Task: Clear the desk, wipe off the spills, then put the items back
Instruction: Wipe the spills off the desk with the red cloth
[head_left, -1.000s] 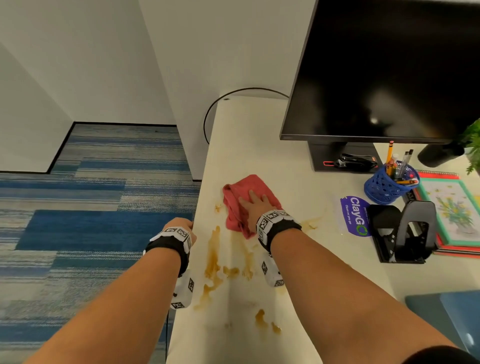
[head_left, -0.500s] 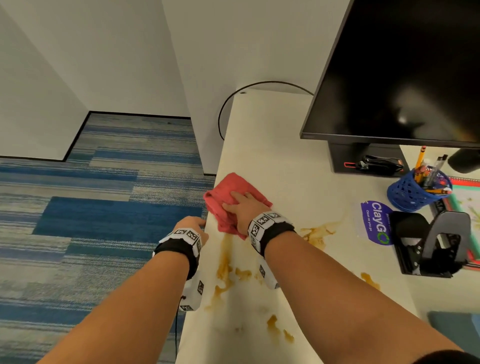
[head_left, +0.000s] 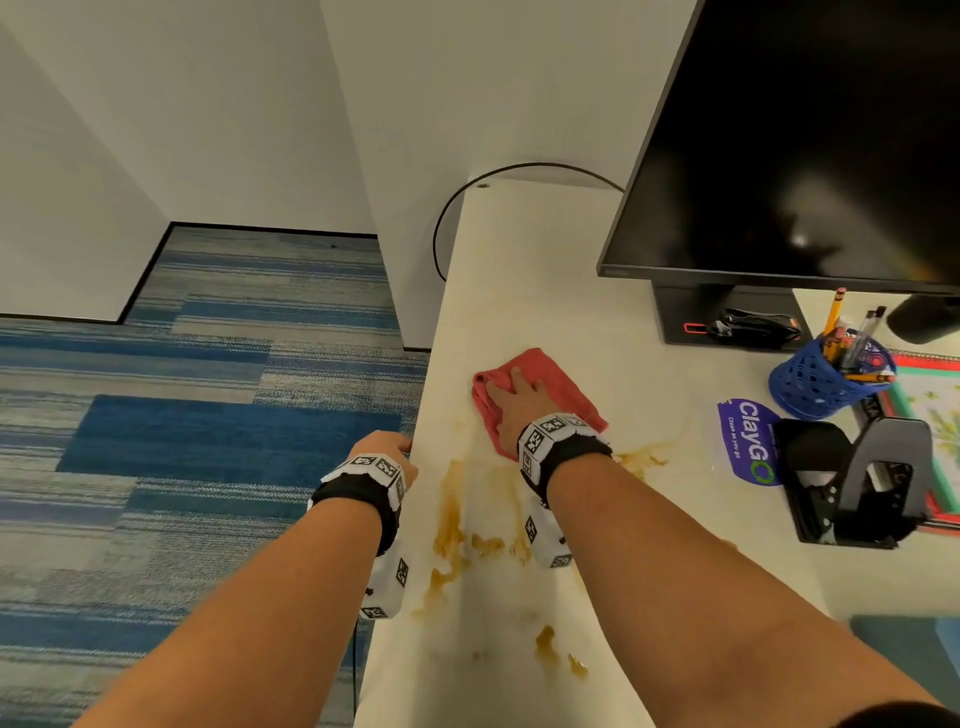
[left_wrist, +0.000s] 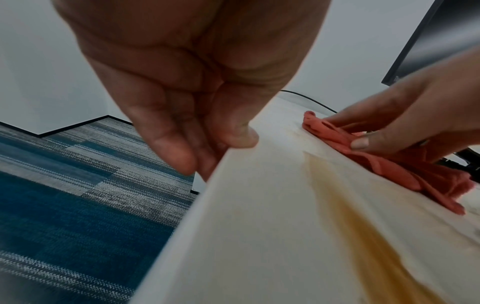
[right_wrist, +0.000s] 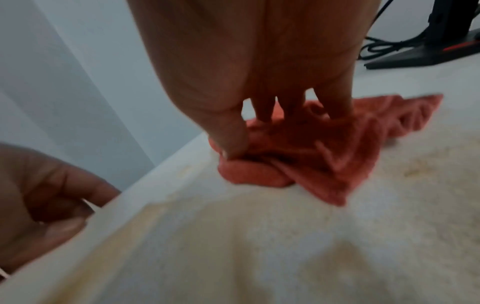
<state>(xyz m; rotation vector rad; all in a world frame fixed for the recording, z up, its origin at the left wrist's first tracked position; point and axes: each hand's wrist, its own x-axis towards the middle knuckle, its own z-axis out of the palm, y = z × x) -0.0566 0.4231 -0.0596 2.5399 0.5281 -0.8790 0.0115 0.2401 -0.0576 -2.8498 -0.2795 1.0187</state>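
A crumpled red cloth (head_left: 569, 382) lies on the white desk (head_left: 519, 291), a little in from its left edge. My right hand (head_left: 514, 402) presses down on the cloth (right_wrist: 324, 148) with straight, spread fingers (left_wrist: 363, 123). Brown spill streaks (head_left: 449, 525) run along the desk toward me. A smaller patch (head_left: 641, 457) sits right of my wrist, and drops (head_left: 550, 644) lie nearer. My left hand (head_left: 387, 452) holds the desk's left edge, thumb (left_wrist: 241, 135) on top and the fingers curled below the edge.
A black monitor (head_left: 805, 145) stands at the back right with a stapler (head_left: 753, 325) on its base. To the right are a blue pen basket (head_left: 826, 379), a purple sticker (head_left: 748, 441), a black hole punch (head_left: 862, 483) and a flowered notebook (head_left: 935, 415). A cable (head_left: 447, 218) loops off the far corner.
My right hand swept the cloth left to the desk's edge, then back right and slightly away from me. The left hand has stayed on the edge.
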